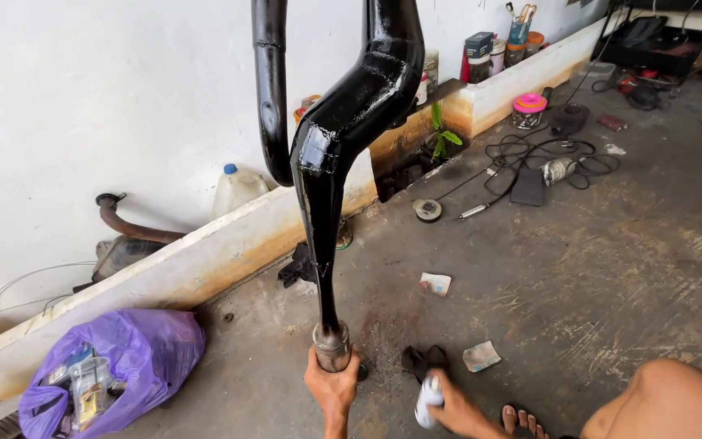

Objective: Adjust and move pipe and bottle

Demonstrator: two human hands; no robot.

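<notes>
At the bottom centre of the frame the left hand (332,389) is wrapped around the bare metal end of a glossy black exhaust pipe (343,138), fingers curled tight on the collar, thumb side up. The pipe rises from that grip straight up the middle of the frame, bends right and widens near the top, and runs out past the upper edge; a second, thinner black tube (270,89) branches beside it on the left. Just right of the left hand, the right hand (452,405) is closed around a small white can (429,400), held low near the floor, close to the pipe's end but not touching it. A dark rag (424,358) lies on the floor just above that hand, and a bare knee (664,398) and sandalled toes (522,421) fill the lower right corner.

The concrete floor (578,284) opens wide to the right and centre, with only two scraps of sandpaper (481,355) on it. At lower left a purple plastic bag (115,366) sits against a low ledge (229,244) that runs diagonally toward the upper right. Beyond it are a white jug (236,189) and a rusty old pipe (127,223) against the white wall. Farther off, tangled cables (546,154) and cans (489,53) crowd the upper right.
</notes>
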